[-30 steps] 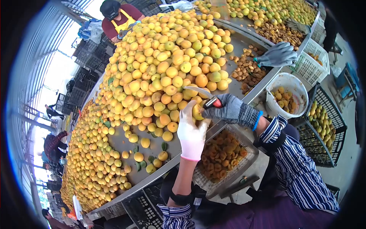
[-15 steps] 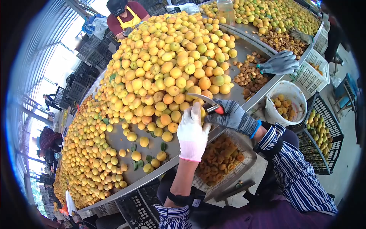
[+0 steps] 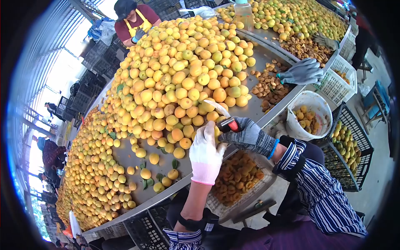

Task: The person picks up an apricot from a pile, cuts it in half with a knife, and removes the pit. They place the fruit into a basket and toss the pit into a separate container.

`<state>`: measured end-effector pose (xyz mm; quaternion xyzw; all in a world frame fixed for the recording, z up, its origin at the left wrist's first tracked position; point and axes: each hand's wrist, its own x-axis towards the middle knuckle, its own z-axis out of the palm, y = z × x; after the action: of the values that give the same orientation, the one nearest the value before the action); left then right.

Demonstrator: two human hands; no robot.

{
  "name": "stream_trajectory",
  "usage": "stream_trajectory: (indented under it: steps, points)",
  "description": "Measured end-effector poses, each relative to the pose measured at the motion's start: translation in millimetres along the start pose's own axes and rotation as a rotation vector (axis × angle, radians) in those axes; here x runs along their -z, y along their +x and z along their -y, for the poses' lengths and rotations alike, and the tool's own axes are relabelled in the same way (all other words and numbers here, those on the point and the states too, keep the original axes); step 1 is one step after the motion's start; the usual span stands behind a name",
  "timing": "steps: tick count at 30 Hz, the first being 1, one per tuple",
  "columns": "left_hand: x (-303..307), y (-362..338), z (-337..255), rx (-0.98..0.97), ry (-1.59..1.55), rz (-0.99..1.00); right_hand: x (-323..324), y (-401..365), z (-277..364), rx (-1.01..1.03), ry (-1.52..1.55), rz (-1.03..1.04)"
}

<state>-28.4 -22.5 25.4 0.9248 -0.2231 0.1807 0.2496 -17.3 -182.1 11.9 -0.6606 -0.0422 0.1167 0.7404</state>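
My left hand (image 3: 206,152), in a white glove with a pink cuff, is closed around an apricot (image 3: 217,132) that shows only as a yellow sliver beside the fingers. Right against it, my right hand (image 3: 249,135) in a grey knit glove grips a curved knife (image 3: 217,108) by its red and black handle. The blade points up and left over the fruit heap. Both hands are above the near edge of the metal table (image 3: 143,192), beside a large pile of apricots (image 3: 166,79). Below them stands a crate of halved apricots (image 3: 236,177).
Brown pits (image 3: 270,83) lie on the table to the right, near an empty grey glove (image 3: 302,71). A white bucket (image 3: 291,121) and a black crate (image 3: 361,137) holding fruit stand at the right. Across the pile, a person in a yellow apron (image 3: 137,26) works.
Both hands and the knife appear slightly further left and lower in the view, which has shifted a little. The blade has tilted more steeply. Across the table, the person has raised their head slightly.
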Motion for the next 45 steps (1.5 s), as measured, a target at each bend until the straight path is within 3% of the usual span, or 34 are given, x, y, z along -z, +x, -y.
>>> stream_trajectory:
  steps: [4, 7, 9, 11, 12, 13, 14, 15, 16, 19, 20, 22, 23, 25, 27, 28, 29, 30, 31, 33, 36, 37, 38, 40, 43, 45]
  points:
    - [-5.8, -8.0, 0.3, 0.037, -0.037, 0.008, 3.9, 2.9, -8.1, 0.008, -0.072, -0.025]
    - [-0.8, -8.3, -4.2, 0.193, -0.013, 0.115, 18.0, 0.6, -10.0, 0.012, -0.179, 0.041]
    - [5.1, -11.4, -4.8, 0.175, -0.067, 0.104, 59.1, 21.9, -49.0, 0.401, -0.154, -0.025]
    - [17.3, -17.2, -11.3, 0.163, -0.115, 0.259, 111.5, 43.9, -45.4, 0.312, 0.007, -0.228]
    - [16.2, -23.9, -11.8, 0.121, -0.133, 0.369, 131.2, 50.7, -32.2, 0.454, -0.24, -0.37]
    - [22.6, -26.2, -15.5, 0.12, -0.187, 0.55, 164.0, 57.4, -26.6, 0.569, -0.926, -0.584]
    - [19.2, -33.8, -17.0, 0.076, -0.166, 0.631, 176.9, 55.6, -11.9, 0.563, -1.058, -0.725]
    - [13.1, -42.8, -19.8, 0.032, -0.143, 0.709, 189.1, 51.6, 4.4, 0.394, -1.154, -0.869]
    - [7.2, -50.4, -21.8, 0.011, -0.101, 0.778, 195.5, 50.5, 12.0, 0.398, -1.154, -0.86]
    - [-17.8, -77.9, -19.0, 0.01, 0.005, 0.889, 203.3, 47.1, 23.1, 0.122, -0.744, -1.131]
    - [-23.7, -86.6, -13.9, -0.012, 0.045, 0.849, 188.4, 44.3, 29.9, 0.124, -0.741, -1.128]
    - [-26.2, -92.8, -3.7, -0.057, 0.075, 0.816, 142.5, 37.5, 42.6, -0.141, 0.344, -0.939]
    - [-18.3, -90.5, 2.8, -0.056, 0.083, 0.815, 108.1, 29.4, 53.8, -0.14, 0.35, -0.936]
    - [6.7, -82.0, 18.2, -0.063, -0.249, 0.611, 43.0, 15.0, 74.9, 0.091, 0.154, -0.803]
    - [50.7, -62.1, 33.9, 0.074, -0.413, 0.392, 43.2, 25.9, 57.6, 0.074, 0.208, -0.839]
    - [65.7, -55.9, 51.6, 0.141, -0.412, 0.285, 69.1, 35.7, 33.5, 0.028, 0.32, -0.602]
    - [81.4, -54.4, 75.0, -0.098, -0.012, 0.144, 95.1, 44.9, 10.8, -0.017, 0.425, -0.362]
    - [91.7, -54.8, 89.7, 0.192, 0.0, 0.018, 106.0, 50.1, -1.1, -0.06, 0.522, -0.118]
    - [96.3, -57.9, 117.1, 0.386, 0.084, -0.06, 77.8, 47.9, 3.6, -0.087, 0.517, -0.263]
    - [112.8, -67.0, 157.0, 0.754, 0.376, -0.031, 46.7, 39.0, 7.1, -0.108, 0.45, -0.243]
    - [118.0, -99.8, 223.8, 0.923, 0.513, 0.051, 3.2, 25.3, 12.3, -0.223, 0.341, -0.255]
    - [121.8, -100.8, 224.7, 1.01, 0.508, 0.086, -9.0, 21.7, 19.8, -0.28, 0.343, -0.156]
    - [121.8, -101.0, 224.8, 1.006, 0.513, 0.087, -12.9, 22.0, 13.3, -0.279, 0.325, -0.121]
    - [119.9, -101.6, 223.1, 1.148, 0.497, 0.313, -20.0, 23.0, 5.0, -0.28, 0.311, -0.091]
    - [111.6, -107.9, 225.5, 1.05, 0.433, 0.276, -22.6, 25.7, 7.1, -0.288, 0.338, -0.061]
    - [105.1, -111.0, 236.3, 1.053, 0.401, 0.269, -13.2, 33.6, 13.6, -0.109, 0.646, 0.005]
